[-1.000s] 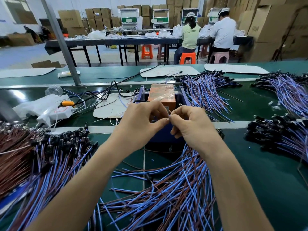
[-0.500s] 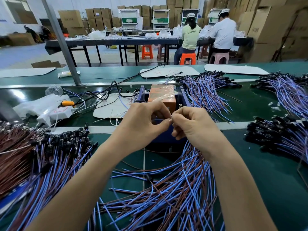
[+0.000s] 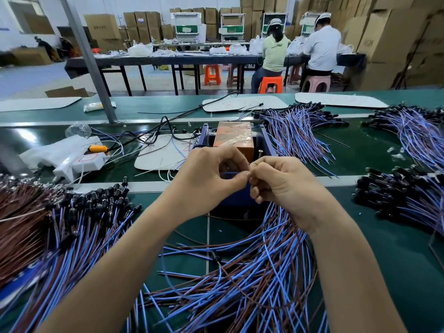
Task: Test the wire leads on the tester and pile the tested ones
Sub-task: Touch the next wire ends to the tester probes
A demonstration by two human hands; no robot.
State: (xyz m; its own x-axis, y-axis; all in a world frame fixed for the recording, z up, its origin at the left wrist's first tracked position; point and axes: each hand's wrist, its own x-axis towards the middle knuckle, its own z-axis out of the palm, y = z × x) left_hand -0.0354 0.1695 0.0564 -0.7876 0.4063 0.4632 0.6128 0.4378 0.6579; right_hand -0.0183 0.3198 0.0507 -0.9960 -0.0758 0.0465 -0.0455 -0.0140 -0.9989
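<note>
On a dark green bench mat (image 3: 384, 236) in a hall of brown cardboard cartons (image 3: 386, 37) with print too blurred to read, left hand (image 3: 209, 179) and right hand (image 3: 286, 186) pinch one thin blue wire lead (image 3: 230, 173) just before the blue-framed orange-topped tester (image 3: 234, 140).

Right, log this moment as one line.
left hand: pinches blue wire | right hand: pinches same wire | place: at tester | loose wires: under wrists

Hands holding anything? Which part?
Both the left hand and right hand pinch a blue wire lead above the tester, apparently near one end; tip hidden.
</note>
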